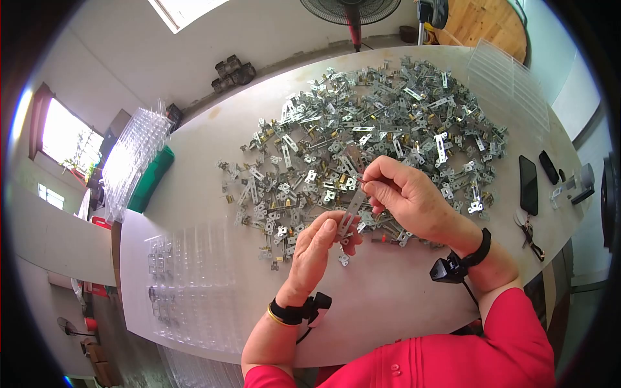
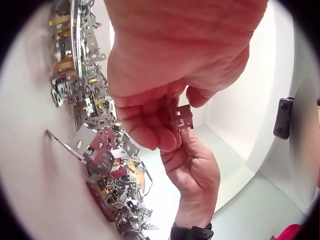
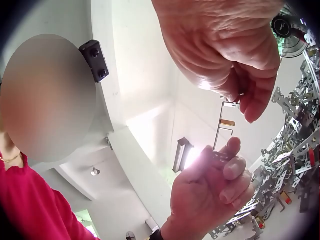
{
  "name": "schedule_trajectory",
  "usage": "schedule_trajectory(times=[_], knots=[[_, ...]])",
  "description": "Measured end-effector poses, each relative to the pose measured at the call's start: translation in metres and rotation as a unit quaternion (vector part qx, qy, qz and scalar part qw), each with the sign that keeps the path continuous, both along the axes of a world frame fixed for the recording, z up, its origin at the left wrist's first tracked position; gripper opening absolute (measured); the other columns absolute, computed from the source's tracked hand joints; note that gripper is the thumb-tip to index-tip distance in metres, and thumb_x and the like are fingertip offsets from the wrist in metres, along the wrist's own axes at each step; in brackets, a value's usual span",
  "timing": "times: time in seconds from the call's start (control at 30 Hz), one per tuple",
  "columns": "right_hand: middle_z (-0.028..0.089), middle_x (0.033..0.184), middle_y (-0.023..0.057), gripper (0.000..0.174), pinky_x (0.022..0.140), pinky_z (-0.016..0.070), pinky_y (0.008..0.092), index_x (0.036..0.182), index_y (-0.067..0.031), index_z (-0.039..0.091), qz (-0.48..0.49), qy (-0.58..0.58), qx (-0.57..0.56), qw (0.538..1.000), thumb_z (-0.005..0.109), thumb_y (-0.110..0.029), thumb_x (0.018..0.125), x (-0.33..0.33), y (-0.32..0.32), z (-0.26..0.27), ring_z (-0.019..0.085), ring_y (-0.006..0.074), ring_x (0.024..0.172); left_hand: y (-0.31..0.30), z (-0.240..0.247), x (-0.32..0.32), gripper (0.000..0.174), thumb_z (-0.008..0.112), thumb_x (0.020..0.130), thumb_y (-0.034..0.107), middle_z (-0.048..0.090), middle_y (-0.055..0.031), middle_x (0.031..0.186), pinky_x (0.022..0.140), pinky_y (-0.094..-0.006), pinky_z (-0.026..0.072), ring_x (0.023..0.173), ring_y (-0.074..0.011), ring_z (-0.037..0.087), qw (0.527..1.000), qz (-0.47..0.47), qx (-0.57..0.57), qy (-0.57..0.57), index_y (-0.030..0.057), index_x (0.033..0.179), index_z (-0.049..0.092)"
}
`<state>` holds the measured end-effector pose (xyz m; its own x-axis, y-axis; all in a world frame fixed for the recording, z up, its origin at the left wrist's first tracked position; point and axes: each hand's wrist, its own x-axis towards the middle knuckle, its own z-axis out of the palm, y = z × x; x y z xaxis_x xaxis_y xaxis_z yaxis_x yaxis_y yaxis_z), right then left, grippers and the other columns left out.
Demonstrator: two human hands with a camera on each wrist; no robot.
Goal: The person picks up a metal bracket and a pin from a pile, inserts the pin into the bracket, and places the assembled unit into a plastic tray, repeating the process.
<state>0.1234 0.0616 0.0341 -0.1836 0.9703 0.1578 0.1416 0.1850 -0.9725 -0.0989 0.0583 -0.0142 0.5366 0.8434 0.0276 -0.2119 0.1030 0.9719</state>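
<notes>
A slotted metal bracket (image 1: 351, 208) slants up from my left hand (image 1: 314, 249), which grips its lower end between thumb and fingers. My right hand (image 1: 411, 194) is at the upper end, thumb and index finger pinched together there; what they pinch is small and mostly hidden, so I cannot tell its kind. Seen edge-on in the right wrist view, the bracket (image 3: 218, 125) has bent ends and a brass-coloured piece (image 3: 227, 122) on one side. Both hands are held over the near side of a wide heap of similar metal brackets (image 1: 388, 123).
Clear plastic trays (image 1: 194, 284) lie at the table's left, and another ribbed sheet (image 1: 508, 81) lies at the far right. A green bin (image 1: 151, 181) stands by the left edge. A phone (image 1: 528, 185) and small snips (image 1: 529, 236) lie at the right. Behind the table is a fan (image 1: 352, 13).
</notes>
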Motion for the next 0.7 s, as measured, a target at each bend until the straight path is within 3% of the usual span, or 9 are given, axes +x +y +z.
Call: schedule_trajectory(times=[0.23,0.3,0.4,0.63,0.7], knots=[[0.062,0.081,0.0008,0.008,0.067,0.0504,0.0250,0.101,-0.0020,0.058,-0.008,0.031,-0.011,0.999,0.058,-0.009,0.104,0.000,0.001,0.002,0.057,0.0073,0.072,0.001,-0.008,0.003,0.047,0.052,0.105,0.036,0.068,-0.0166,0.103,0.079,-0.0342,0.0505,0.081,-0.0217,0.064,0.998,-0.012,0.003,-0.062,-0.0038,0.131,0.054],[0.062,0.082,0.0008,0.008,0.067,0.0510,0.0249,0.101,-0.0019,0.058,-0.012,0.044,-0.004,0.999,0.058,-0.009,0.104,-0.001,0.002,0.001,0.058,0.0073,0.073,0.001,-0.009,0.005,0.047,0.058,0.103,0.029,0.067,-0.0171,0.107,0.077,-0.0354,0.0536,0.082,-0.0234,0.066,0.992,0.030,-0.020,-0.124,-0.0015,0.137,0.047],[0.064,0.085,0.0012,0.009,0.070,0.0530,0.0247,0.102,-0.0014,0.058,-0.027,0.060,0.010,0.998,0.058,-0.010,0.105,-0.004,0.001,0.000,0.061,0.0073,0.076,0.005,-0.016,0.000,0.050,0.065,0.098,0.019,0.066,-0.0170,0.109,0.075,-0.0368,0.0571,0.083,-0.0246,0.067,0.989,0.020,-0.028,-0.146,-0.0001,0.140,0.044],[0.065,0.089,0.0027,0.012,0.075,0.0567,0.0256,0.103,0.0001,0.059,0.002,0.062,-0.049,0.997,0.059,-0.012,0.104,-0.004,-0.001,0.004,0.066,0.0091,0.082,0.009,-0.012,-0.006,0.051,0.067,0.096,0.009,0.065,-0.0154,0.106,0.074,-0.0363,0.0587,0.082,-0.0206,0.068,0.975,0.065,-0.068,-0.201,-0.0007,0.140,0.044],[0.066,0.090,0.0030,0.013,0.076,0.0572,0.0261,0.103,0.0003,0.059,0.013,0.071,-0.061,0.996,0.059,-0.012,0.104,-0.004,-0.002,0.004,0.067,0.0096,0.083,0.012,-0.015,-0.010,0.058,0.069,0.095,0.007,0.067,-0.0144,0.108,0.078,-0.0371,0.0582,0.085,-0.0216,0.068,0.963,0.051,-0.087,-0.250,0.0012,0.144,0.039]])
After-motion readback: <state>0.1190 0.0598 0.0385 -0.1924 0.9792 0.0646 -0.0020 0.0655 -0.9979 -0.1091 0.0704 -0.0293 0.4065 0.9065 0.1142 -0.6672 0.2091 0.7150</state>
